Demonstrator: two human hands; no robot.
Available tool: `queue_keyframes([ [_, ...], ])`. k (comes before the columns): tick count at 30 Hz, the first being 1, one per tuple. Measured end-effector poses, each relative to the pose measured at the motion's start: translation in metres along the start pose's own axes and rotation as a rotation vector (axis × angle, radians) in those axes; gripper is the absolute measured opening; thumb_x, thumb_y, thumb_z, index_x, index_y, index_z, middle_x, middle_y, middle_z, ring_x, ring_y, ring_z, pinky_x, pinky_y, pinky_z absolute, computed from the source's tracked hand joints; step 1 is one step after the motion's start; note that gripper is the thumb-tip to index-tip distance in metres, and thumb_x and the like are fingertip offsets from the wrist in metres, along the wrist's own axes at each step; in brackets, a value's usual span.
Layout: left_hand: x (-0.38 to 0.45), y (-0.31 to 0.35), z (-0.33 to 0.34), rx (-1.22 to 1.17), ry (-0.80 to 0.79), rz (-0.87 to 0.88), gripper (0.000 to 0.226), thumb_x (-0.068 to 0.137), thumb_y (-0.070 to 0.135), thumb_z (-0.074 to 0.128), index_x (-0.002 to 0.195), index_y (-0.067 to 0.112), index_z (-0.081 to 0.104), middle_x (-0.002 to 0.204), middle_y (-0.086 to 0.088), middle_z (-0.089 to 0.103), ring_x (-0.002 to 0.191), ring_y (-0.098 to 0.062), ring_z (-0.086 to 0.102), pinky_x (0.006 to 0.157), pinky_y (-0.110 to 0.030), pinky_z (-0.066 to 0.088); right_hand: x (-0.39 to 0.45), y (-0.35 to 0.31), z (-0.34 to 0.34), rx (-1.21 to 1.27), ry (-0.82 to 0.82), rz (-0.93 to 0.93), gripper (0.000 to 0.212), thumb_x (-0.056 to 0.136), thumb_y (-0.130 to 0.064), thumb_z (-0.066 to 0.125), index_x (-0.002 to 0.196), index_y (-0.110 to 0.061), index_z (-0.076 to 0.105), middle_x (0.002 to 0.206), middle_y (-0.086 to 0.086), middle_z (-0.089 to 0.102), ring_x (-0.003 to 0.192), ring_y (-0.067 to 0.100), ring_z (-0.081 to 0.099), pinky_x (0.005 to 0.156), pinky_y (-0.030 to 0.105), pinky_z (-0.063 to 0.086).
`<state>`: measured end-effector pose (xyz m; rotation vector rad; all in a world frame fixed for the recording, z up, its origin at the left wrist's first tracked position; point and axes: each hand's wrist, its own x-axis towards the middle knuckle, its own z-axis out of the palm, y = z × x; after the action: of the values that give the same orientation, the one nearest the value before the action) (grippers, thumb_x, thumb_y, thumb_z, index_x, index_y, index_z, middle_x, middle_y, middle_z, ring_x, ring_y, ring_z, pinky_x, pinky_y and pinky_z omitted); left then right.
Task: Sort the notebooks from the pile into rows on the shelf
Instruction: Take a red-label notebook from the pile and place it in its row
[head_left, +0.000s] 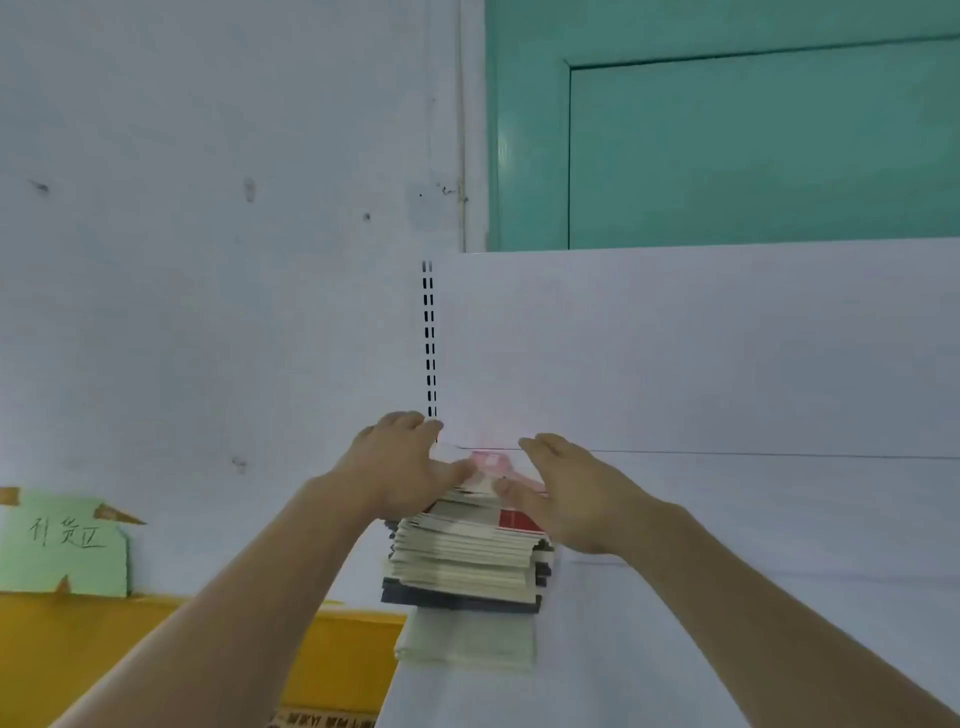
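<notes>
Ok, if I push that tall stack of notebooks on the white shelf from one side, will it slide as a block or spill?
Probably spill. The tall stack of notebooks is uneven, with edges jutting at several levels, so upper layers would likely shear off. The thin soft covers look floppy. Both hands, left hand and right hand, flanking the top would help steady it.

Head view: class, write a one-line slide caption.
Both hands, left and right, flank the top of a notebook pile on a white shelf.

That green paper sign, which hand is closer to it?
Left. The left hand is on the pile's sign-side; the right hand is on the pile's far side from the green sign.
</notes>
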<state>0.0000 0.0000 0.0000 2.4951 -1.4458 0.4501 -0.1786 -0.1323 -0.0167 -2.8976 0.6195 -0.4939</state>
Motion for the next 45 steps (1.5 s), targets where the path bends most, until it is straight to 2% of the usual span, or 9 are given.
queue_keyframes([
  [6, 0.006, -0.005, 0.001, -0.035, -0.162, 0.107, 0.118, 0.056, 0.104, 0.011, 0.126, 0.024, 0.061, 0.113, 0.004, 0.069, 0.097, -0.015, 0.066, 0.093, -0.037, 0.049, 0.031, 0.006, 0.009, 0.050, -0.013, -0.084, 0.069, 0.093, -0.070, 0.028, 0.143, -0.025, 0.044, 0.143, -0.002, 0.050, 0.129, 0.017, 0.046, 0.107, 0.037, 0.038],
  [12, 0.010, 0.001, -0.015, -0.164, -0.171, 0.159, 0.066, 0.079, 0.077, 0.056, 0.124, 0.029, 0.065, 0.119, 0.011, 0.065, 0.110, -0.010, 0.058, 0.096, -0.030, 0.048, 0.045, 0.015, 0.007, -0.184, 0.046, -0.149, 0.080, 0.078, -0.088, 0.019, 0.094, -0.028, 0.068, 0.088, -0.008, 0.063, 0.082, 0.010, 0.058, 0.075, 0.038, 0.051],
  [20, 0.018, -0.014, -0.010, -0.443, 0.011, 0.007, 0.044, 0.098, 0.060, 0.042, 0.077, 0.025, 0.058, 0.071, 0.010, 0.055, 0.071, -0.009, 0.054, 0.064, -0.025, 0.038, 0.036, 0.011, 0.003, -0.215, 0.160, -0.216, 0.037, 0.103, -0.048, 0.025, 0.120, -0.035, 0.055, 0.092, -0.007, 0.068, 0.082, 0.017, 0.060, 0.077, 0.036, 0.049],
  [25, 0.017, -0.007, -0.026, -0.619, 0.059, -0.102, 0.053, 0.096, 0.066, 0.039, 0.105, 0.020, 0.064, 0.098, 0.006, 0.063, 0.095, -0.016, 0.059, 0.081, -0.032, 0.043, 0.036, 0.002, -0.011, -0.404, 0.440, -0.275, 0.023, 0.091, -0.011, 0.046, 0.109, -0.019, 0.056, 0.077, -0.001, 0.061, 0.059, 0.025, 0.052, 0.051, 0.033, 0.039],
  [28, 0.023, -0.005, -0.037, -0.759, 0.063, -0.205, 0.034, 0.093, 0.044, 0.055, 0.088, 0.011, 0.056, 0.085, -0.003, 0.057, 0.077, -0.022, 0.053, 0.071, -0.034, 0.040, 0.034, 0.001, -0.008, -0.439, 0.626, -0.350, 0.021, 0.079, -0.008, 0.063, 0.100, -0.010, 0.062, 0.073, 0.002, 0.061, 0.046, 0.023, 0.044, 0.041, 0.024, 0.028],
  [33, 0.025, -0.012, -0.045, -1.302, 0.093, -0.401, 0.012, 0.082, -0.006, 0.065, 0.084, 0.000, 0.055, 0.086, -0.019, 0.060, 0.080, -0.035, 0.072, 0.083, -0.041, 0.061, 0.030, 0.005, 0.010, -0.487, 0.771, -0.445, 0.047, 0.062, 0.002, 0.082, 0.106, -0.006, 0.066, 0.097, 0.008, 0.070, 0.072, 0.028, 0.066, 0.046, 0.033, 0.052],
  [36, 0.016, -0.008, -0.049, -1.566, 0.063, -0.515, 0.003, 0.089, -0.010, 0.059, 0.090, -0.007, 0.057, 0.087, -0.023, 0.067, 0.067, -0.031, 0.073, 0.063, -0.035, 0.063, 0.028, 0.005, 0.015, -0.503, 0.794, -0.496, 0.048, 0.063, 0.001, 0.085, 0.108, -0.004, 0.070, 0.104, 0.013, 0.072, 0.091, 0.029, 0.071, 0.059, 0.035, 0.059],
  [40, 0.005, -0.003, -0.047, -1.453, -0.138, -0.471, 0.015, 0.098, 0.001, 0.054, 0.110, -0.007, 0.057, 0.095, -0.022, 0.071, 0.071, -0.032, 0.074, 0.057, -0.036, 0.063, 0.026, 0.008, 0.020, -0.509, 0.731, -0.592, 0.046, 0.070, -0.005, 0.083, 0.113, -0.007, 0.069, 0.110, 0.010, 0.072, 0.101, 0.027, 0.070, 0.061, 0.035, 0.060],
  [45, 0.004, -0.005, -0.046, -1.369, 0.032, -0.429, 0.012, 0.101, -0.002, 0.042, 0.101, 0.003, 0.053, 0.103, -0.015, 0.063, 0.081, -0.030, 0.066, 0.052, -0.039, 0.061, 0.028, 0.006, 0.019, -0.368, 0.649, -0.489, 0.051, 0.097, -0.046, 0.049, 0.133, -0.011, 0.058, 0.130, 0.006, 0.062, 0.122, 0.019, 0.055, 0.089, 0.034, 0.055],
])
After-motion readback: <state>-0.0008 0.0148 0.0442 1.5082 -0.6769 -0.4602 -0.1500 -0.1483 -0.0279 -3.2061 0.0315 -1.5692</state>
